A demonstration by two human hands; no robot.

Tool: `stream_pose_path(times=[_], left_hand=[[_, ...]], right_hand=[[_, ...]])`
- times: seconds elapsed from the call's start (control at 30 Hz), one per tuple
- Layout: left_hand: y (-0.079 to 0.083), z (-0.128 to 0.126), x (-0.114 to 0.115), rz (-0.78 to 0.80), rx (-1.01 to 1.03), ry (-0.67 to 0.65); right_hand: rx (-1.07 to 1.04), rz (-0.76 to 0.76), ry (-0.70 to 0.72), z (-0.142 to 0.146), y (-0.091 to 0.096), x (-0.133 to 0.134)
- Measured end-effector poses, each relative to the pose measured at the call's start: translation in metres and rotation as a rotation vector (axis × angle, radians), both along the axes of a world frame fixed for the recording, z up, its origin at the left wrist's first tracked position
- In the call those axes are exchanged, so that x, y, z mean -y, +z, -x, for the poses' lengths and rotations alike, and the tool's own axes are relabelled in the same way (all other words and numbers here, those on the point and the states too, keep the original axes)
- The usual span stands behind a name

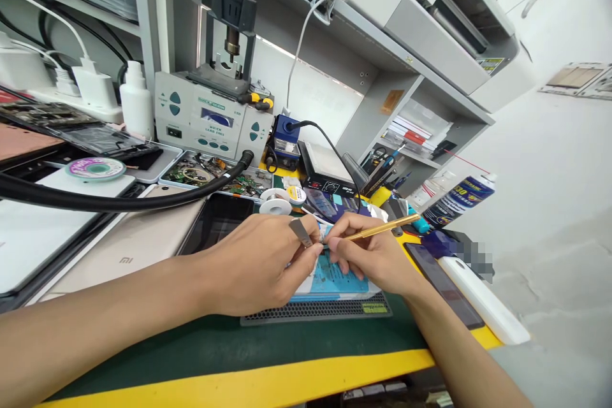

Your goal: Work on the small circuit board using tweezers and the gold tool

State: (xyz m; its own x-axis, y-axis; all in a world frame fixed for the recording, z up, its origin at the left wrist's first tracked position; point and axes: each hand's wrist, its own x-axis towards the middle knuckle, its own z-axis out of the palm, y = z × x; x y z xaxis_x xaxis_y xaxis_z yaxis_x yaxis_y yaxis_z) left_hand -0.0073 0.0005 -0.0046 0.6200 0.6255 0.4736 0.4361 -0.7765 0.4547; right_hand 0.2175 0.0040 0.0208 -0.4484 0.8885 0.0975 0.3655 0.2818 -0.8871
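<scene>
My left hand [272, 261] is closed, with the flat grey metal end of what looks like tweezers [300, 232] sticking up between thumb and fingers. Opposite it, my right hand [368, 252] pinches a slim gold pen-like tool [382, 227] whose shaft slants up to the right. Both sets of fingertips nearly meet over a blue and white pad [335, 277]. Whatever lies between the fingertips is mostly hidden. Under the pad is a dark perforated mat [306, 313].
A hot-air station [205, 116] stands behind, its black hose [143, 203] crossing the left side. Phones and a gold tablet [134, 248] lie left. A parts tray [215, 172] and a solder spool [276, 201] sit beyond the hands. A spray can [459, 199] stands right.
</scene>
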Motion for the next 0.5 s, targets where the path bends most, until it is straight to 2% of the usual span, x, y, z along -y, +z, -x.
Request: stream_pose_path(times=[0.5], left_hand=[[0.0005, 0.0005, -0.0004, 0.010, -0.030, -0.010]], right_hand=[[0.002, 0.001, 0.004, -0.0006, -0.0018, -0.0001]])
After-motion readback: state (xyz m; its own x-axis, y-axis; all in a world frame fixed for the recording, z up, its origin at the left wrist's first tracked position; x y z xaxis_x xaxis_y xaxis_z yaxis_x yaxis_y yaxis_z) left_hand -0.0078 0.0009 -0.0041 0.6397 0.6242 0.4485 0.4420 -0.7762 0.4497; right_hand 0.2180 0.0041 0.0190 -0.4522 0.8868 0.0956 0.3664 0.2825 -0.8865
